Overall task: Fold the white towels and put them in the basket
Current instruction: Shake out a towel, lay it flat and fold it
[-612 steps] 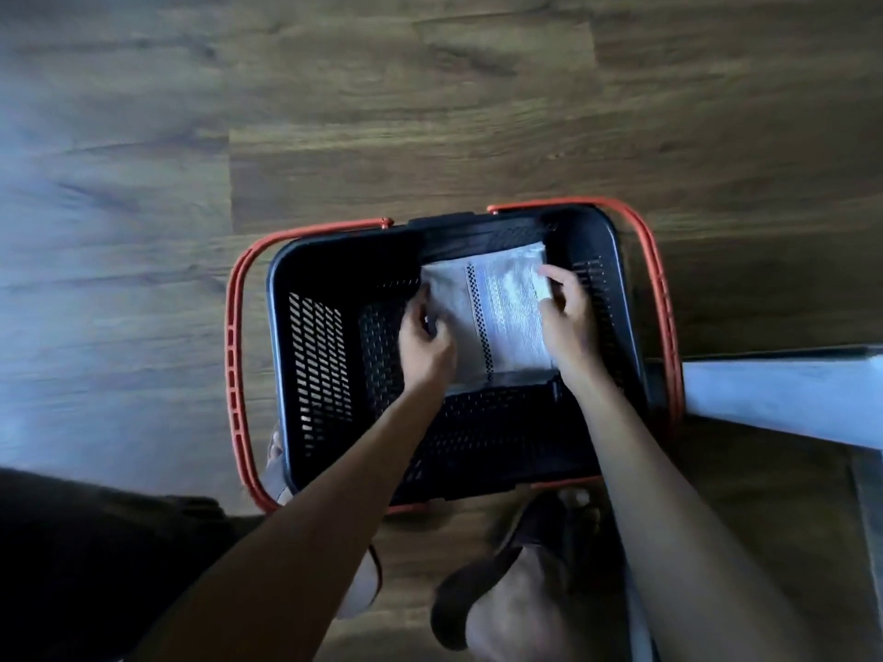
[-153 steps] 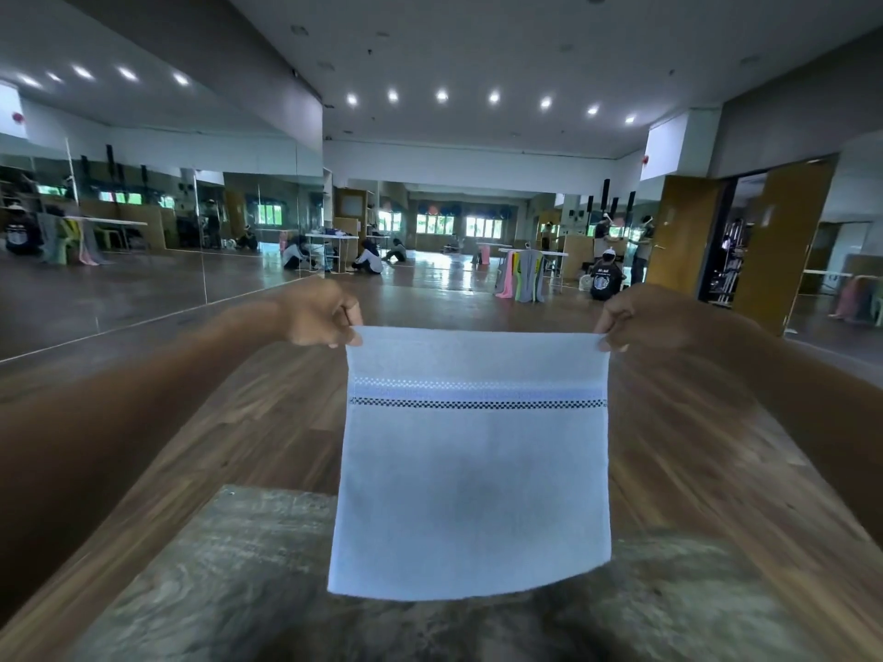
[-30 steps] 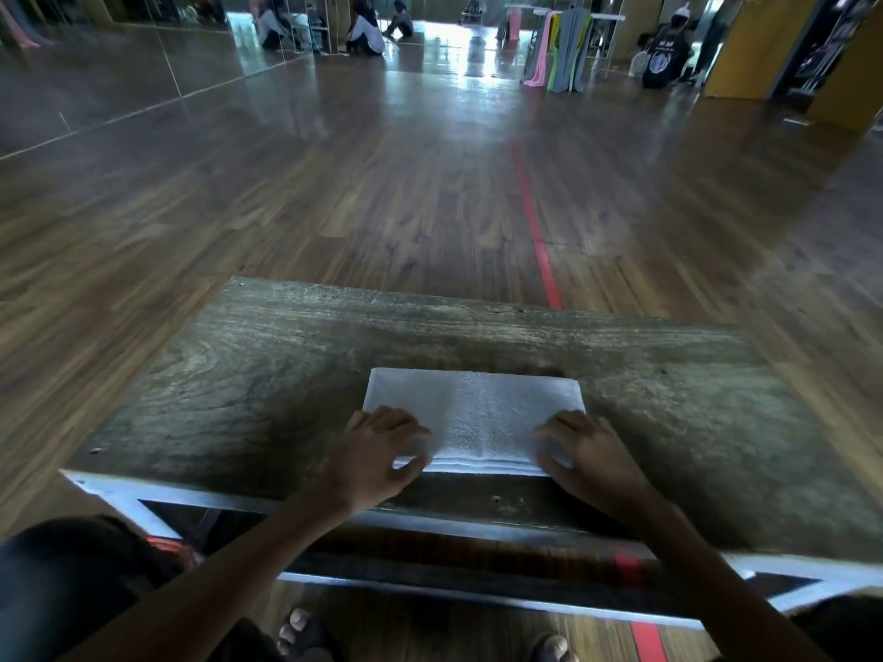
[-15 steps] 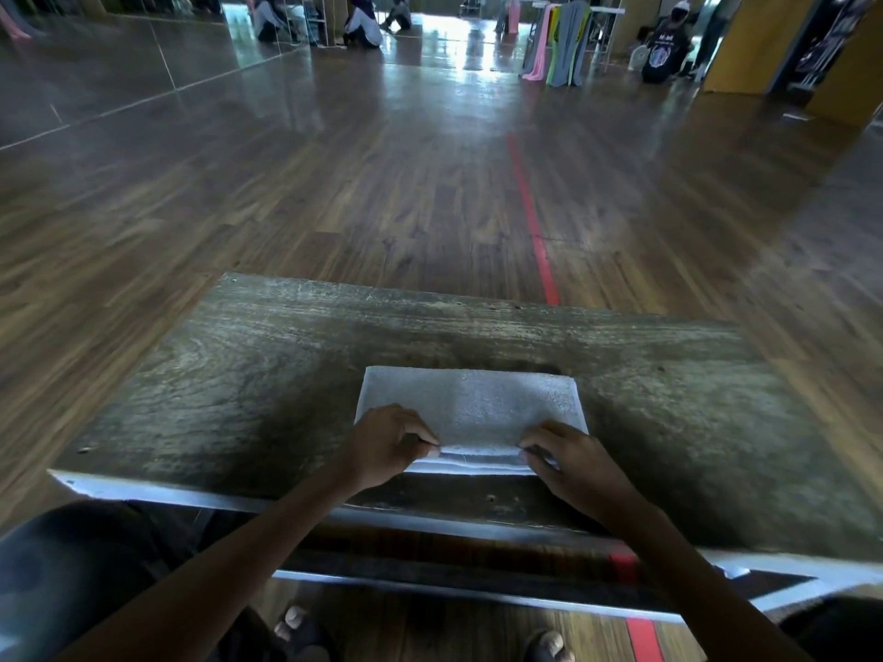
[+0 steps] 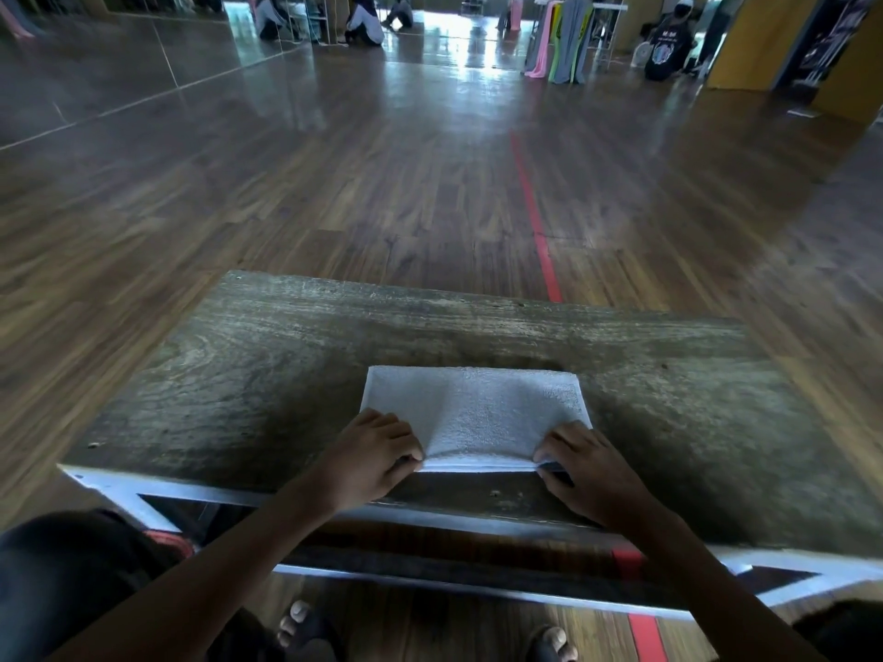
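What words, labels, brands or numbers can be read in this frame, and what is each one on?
No text in this frame can be read.
The black shirt of the person sitting far back on the right has a pale print, too small and blurred to read.
The white towel, the wooden table and the red line on the floor show no text.

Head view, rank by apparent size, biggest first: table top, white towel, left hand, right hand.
1. table top
2. white towel
3. left hand and right hand: these look about equal, so they are not ranked against each other.
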Tool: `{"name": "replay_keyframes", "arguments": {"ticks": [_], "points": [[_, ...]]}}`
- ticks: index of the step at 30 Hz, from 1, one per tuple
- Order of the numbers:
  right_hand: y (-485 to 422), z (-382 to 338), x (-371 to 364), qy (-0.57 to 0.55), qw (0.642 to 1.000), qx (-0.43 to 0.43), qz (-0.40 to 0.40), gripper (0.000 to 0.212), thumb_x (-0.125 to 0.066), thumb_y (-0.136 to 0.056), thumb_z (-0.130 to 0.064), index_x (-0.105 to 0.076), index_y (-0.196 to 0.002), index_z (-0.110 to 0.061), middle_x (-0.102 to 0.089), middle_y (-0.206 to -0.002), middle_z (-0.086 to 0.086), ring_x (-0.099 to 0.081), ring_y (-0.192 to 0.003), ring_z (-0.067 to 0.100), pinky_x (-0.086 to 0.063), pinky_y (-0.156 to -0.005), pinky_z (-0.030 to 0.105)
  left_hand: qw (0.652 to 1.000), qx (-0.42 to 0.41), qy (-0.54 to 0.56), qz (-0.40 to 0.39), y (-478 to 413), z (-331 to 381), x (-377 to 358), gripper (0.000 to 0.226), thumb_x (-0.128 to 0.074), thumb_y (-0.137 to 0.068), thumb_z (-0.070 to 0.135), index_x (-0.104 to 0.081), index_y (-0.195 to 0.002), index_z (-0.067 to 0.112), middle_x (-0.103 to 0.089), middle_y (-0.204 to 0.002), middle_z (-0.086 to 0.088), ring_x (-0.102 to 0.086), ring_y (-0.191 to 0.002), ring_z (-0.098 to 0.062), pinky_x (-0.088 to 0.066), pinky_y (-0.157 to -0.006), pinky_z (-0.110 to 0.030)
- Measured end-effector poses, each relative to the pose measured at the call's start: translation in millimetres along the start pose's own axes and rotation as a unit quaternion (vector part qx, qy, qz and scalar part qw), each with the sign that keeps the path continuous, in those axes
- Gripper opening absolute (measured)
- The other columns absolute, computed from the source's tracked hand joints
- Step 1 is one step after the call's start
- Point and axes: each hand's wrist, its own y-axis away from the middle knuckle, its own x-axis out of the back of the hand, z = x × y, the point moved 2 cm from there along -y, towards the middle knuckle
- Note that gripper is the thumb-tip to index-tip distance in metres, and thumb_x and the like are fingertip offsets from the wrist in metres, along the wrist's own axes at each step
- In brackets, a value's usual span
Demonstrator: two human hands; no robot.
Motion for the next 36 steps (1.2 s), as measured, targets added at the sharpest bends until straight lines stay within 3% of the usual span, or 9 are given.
{"name": "replay_keyframes", "arguments": {"ticks": [4, 7, 11, 14, 19, 23, 27, 32, 36], "points": [[0.0, 4.7, 7.0, -0.003, 0.999, -0.011, 0.053, 0.014, -0.051, -0.082, -0.038, -0.057, -0.079, -0.026, -0.054, -0.084, -0.011, -0.049, -0.081, 0.006, -0.048, -0.071, 0.033, 0.999, 0.030, 0.003, 0.039, 7.8, -0.3, 3.8, 0.012, -0.058, -0.079, 0.041, -0.060, -0.078, 0.028, -0.060, -0.082, 0.015, -0.055, -0.081, -0.005, -0.047, -0.077, -0.030], [-10.5, -11.8, 4.7, -0.022, 0.997, -0.014, 0.067, 0.025, -0.048, -0.085, -0.038, -0.058, -0.102, -0.023, -0.060, -0.104, -0.004, -0.054, -0.099, 0.011, -0.049, -0.085, 0.035, 0.996, 0.066, 0.018, 0.055, -2.2, 17.7, -3.6, 0.035, -0.053, -0.085, 0.044, -0.062, -0.110, 0.022, -0.062, -0.117, 0.005, -0.055, -0.113, -0.012, -0.043, -0.099, -0.033], [-17.7, -36.3, -21.5, -0.062, 0.997, 0.003, -0.037, 0.062, -0.033, -0.095, -0.050, -0.025, -0.147, -0.017, -0.024, -0.155, 0.003, -0.017, -0.144, 0.017, -0.019, -0.116, 0.037, 0.993, 0.089, 0.030, -0.077, -13.1, 43.5, -26.5, 0.066, -0.029, -0.097, 0.052, -0.016, -0.151, 0.018, -0.008, -0.157, 0.000, -0.001, -0.146, -0.014, 0.001, -0.117, -0.034], [-7.9, -38.2, -34.6, 0.049, 0.994, 0.065, -0.075, 0.065, -0.017, -0.098, -0.056, -0.013, -0.150, -0.017, -0.011, -0.157, 0.004, -0.002, -0.147, 0.016, -0.004, -0.117, 0.036, 0.996, 0.016, -0.043, -0.076, -5.2, 45.7, -40.1, 0.062, -0.026, -0.100, 0.051, -0.020, -0.150, 0.015, -0.017, -0.157, -0.005, -0.004, -0.147, -0.018, -0.006, -0.118, -0.047], [12.0, -19.0, -22.8, 0.081, 0.985, 0.140, -0.055, 0.055, -0.026, -0.101, -0.045, -0.029, -0.148, -0.017, -0.022, -0.156, 0.001, -0.013, -0.146, 0.016, -0.012, -0.116, 0.035, 0.994, -0.047, -0.064, -0.070, 16.9, 27.5, -33.2, 0.057, -0.028, -0.101, 0.048, -0.025, -0.150, 0.017, -0.022, -0.156, 0.000, -0.009, -0.147, -0.014, -0.012, -0.116, -0.040], [16.0, -8.2, -2.9, -0.074, 0.990, 0.106, 0.063, 0.037, -0.037, -0.101, -0.031, -0.070, -0.105, -0.016, -0.065, -0.121, 0.000, -0.055, -0.119, 0.007, -0.047, -0.095, 0.037, 0.998, -0.048, 0.021, 0.038, 26.4, 20.4, -14.5, 0.037, -0.043, -0.098, 0.034, -0.060, -0.127, 0.018, -0.062, -0.128, 0.004, -0.052, -0.123, -0.009, -0.044, -0.097, -0.034], [-18.3, -12.0, 12.8, -0.090, 0.988, -0.001, 0.124, 0.037, -0.035, -0.099, -0.035, -0.060, -0.077, -0.017, -0.058, -0.073, -0.005, -0.053, -0.071, 0.008, -0.050, -0.072, 0.040, 0.989, 0.051, 0.058, 0.123, 0.9, 19.1, -2.1, 0.031, -0.046, -0.092, 0.028, -0.065, -0.114, 0.016, -0.069, -0.096, 0.003, -0.063, -0.090, -0.011, -0.049, -0.079, -0.032], [-69.7, -31.1, -16.0, -0.038, 0.995, -0.088, 0.014, 0.057, -0.023, -0.091, -0.045, -0.050, -0.131, -0.015, -0.055, -0.133, 0.006, -0.046, -0.128, 0.021, -0.032, -0.105, 0.039, 0.979, 0.196, 0.041, 0.040, -53.4, 14.2, -17.6, 0.060, -0.022, -0.095, 0.041, -0.039, -0.143, 0.008, -0.039, -0.149, -0.011, -0.030, -0.141, -0.023, -0.023, -0.110, -0.035], [-84.9, -35.4, -42.4, -0.009, 0.993, -0.103, -0.063, 0.072, -0.004, -0.090, -0.050, -0.027, -0.148, -0.013, -0.025, -0.155, 0.006, -0.016, -0.145, 0.020, -0.012, -0.116, 0.040, 0.967, 0.232, -0.020, -0.103, -75.2, 11.3, -41.7, 0.057, -0.019, -0.102, 0.033, -0.002, -0.151, 0.009, 0.005, -0.160, -0.008, 0.008, -0.147, -0.021, -0.003, -0.117, -0.041]]}}
